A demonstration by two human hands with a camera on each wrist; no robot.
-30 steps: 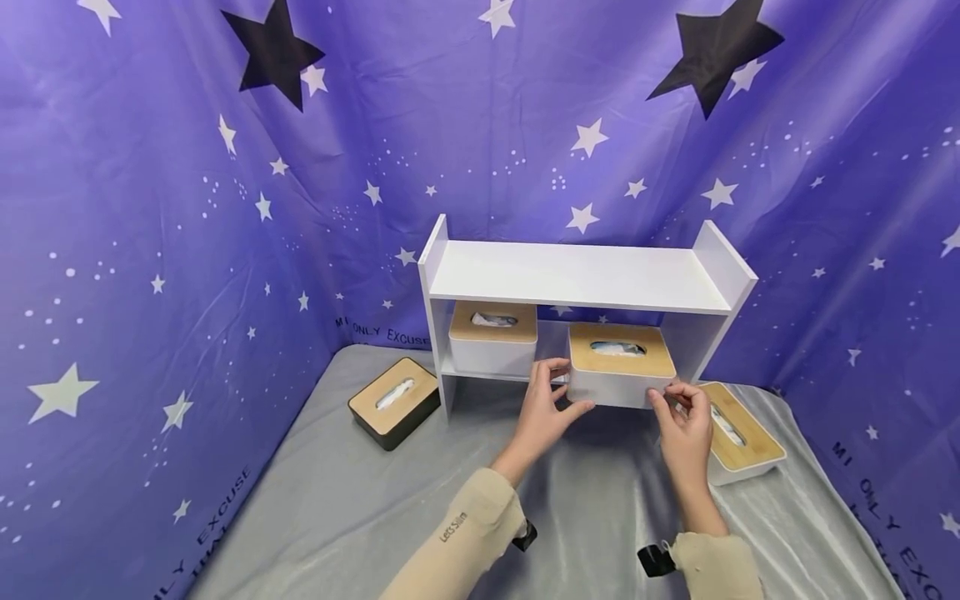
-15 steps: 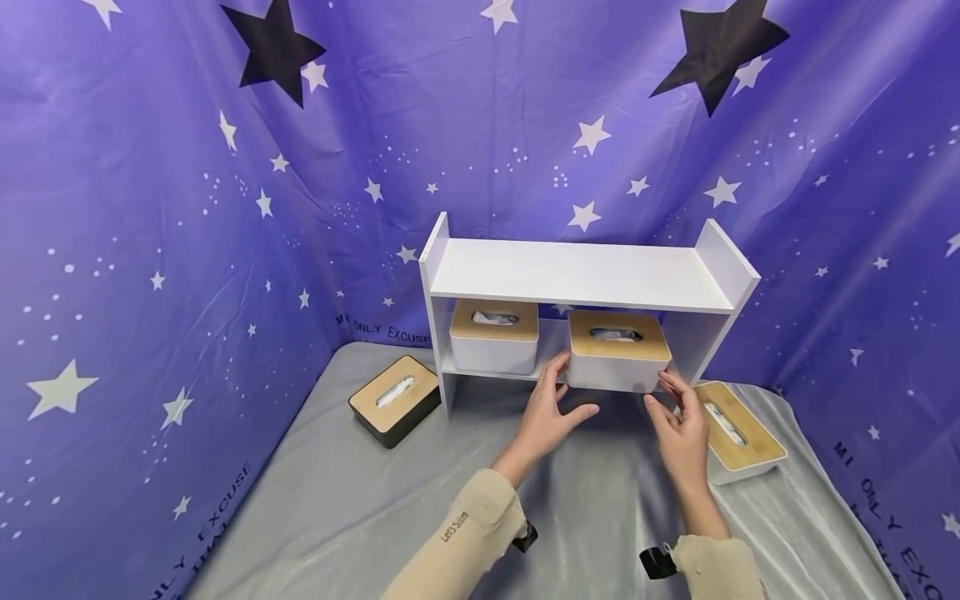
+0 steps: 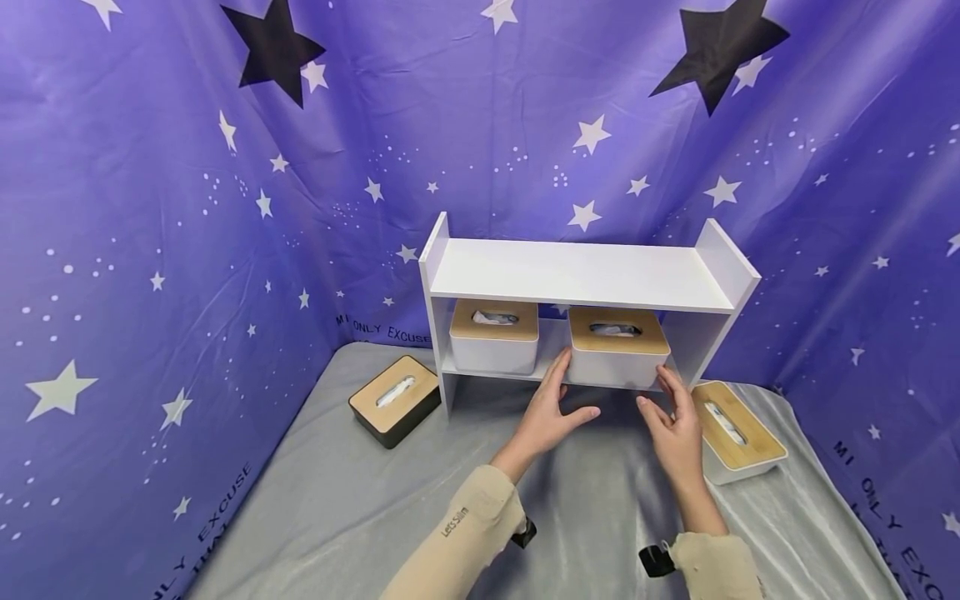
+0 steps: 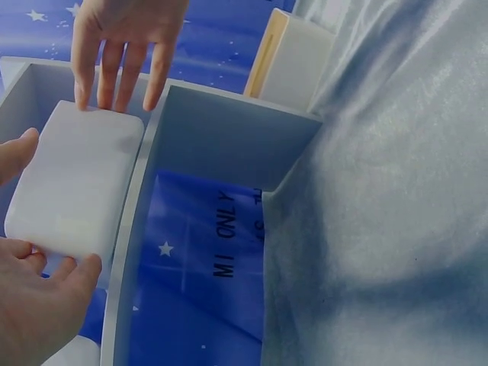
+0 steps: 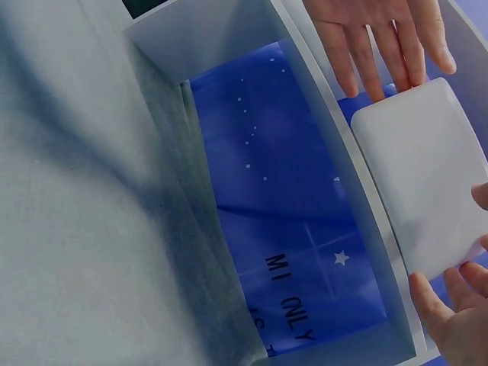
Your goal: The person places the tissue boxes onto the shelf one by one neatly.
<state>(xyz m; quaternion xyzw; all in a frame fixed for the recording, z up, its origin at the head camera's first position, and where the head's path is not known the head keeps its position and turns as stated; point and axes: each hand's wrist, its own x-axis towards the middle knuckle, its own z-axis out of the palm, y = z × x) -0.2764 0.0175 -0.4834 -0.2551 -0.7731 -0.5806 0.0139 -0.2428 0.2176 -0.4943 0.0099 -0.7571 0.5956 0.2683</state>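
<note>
A white tissue box with a wooden lid (image 3: 618, 367) sits on the lower board of a white shelf (image 3: 581, 271), to the right of a second white tissue box (image 3: 494, 350). My left hand (image 3: 542, 421) has its fingertips at the box's left side, thumb spread away below the front. On the other side, my right hand (image 3: 677, 429) extends its fingers to the lower right corner, thumb off the box. Seen from the left wrist, the box's white underside (image 4: 80, 179) lies between the two hands. Neither hand curls around it.
A black tissue box with a wooden lid (image 3: 395, 400) lies on the grey cloth (image 3: 315, 517) left of the shelf. Another white wooden-lidded tissue box (image 3: 742, 433) lies at the right, beside my right hand. A purple star-printed curtain (image 3: 487, 125) hangs behind.
The tissue box between my hands has moved back and settled onto the shelf board. My thumbs have come away from its front, and my right fingers have straightened along its side.
</note>
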